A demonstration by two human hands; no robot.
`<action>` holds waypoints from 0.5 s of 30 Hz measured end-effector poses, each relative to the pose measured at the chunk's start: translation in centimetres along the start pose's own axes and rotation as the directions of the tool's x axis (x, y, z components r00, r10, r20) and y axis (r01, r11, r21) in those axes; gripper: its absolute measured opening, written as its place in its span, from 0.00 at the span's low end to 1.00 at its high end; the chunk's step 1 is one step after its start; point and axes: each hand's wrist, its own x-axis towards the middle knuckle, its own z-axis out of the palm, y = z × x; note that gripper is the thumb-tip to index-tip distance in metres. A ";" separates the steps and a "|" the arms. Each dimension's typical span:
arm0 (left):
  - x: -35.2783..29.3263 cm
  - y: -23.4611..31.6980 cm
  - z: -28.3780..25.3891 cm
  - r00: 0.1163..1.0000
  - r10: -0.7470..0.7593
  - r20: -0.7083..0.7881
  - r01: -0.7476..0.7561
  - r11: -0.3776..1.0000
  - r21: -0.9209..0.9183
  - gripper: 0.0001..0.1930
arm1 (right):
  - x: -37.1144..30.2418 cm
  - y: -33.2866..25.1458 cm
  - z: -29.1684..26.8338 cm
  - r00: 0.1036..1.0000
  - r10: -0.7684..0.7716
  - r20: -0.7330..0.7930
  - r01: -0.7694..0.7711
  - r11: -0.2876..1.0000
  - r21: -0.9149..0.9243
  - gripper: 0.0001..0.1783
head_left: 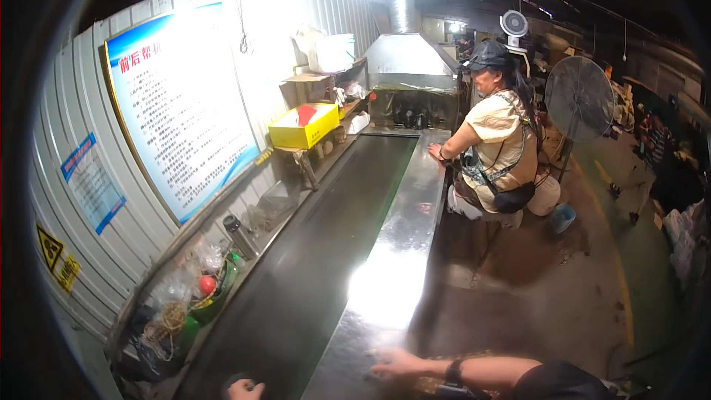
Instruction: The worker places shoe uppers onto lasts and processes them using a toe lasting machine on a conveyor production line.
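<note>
Down at the lower edge, my left hand shows only in part over the dark conveyor belt. Its fingers look curled, with something small and dark at them that I cannot make out. My right hand lies on the shiny metal ledge along the belt's right side, fingers stretched out and slightly blurred. Nothing shows in that hand. A dark band circles the right wrist.
Across the ledge a person sits with a hand on the metal. A metal hood covers the belt's far end. Left stand a yellow box, a thermos and bagged clutter. A large fan stands right.
</note>
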 end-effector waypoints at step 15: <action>-9.8 -27.7 1.9 0.528 -0.738 -0.421 0.829 0.555 0.068 0.63 | 2.8 0.9 3.4 0.954 0.287 0.087 -0.163 0.251 0.954 0.41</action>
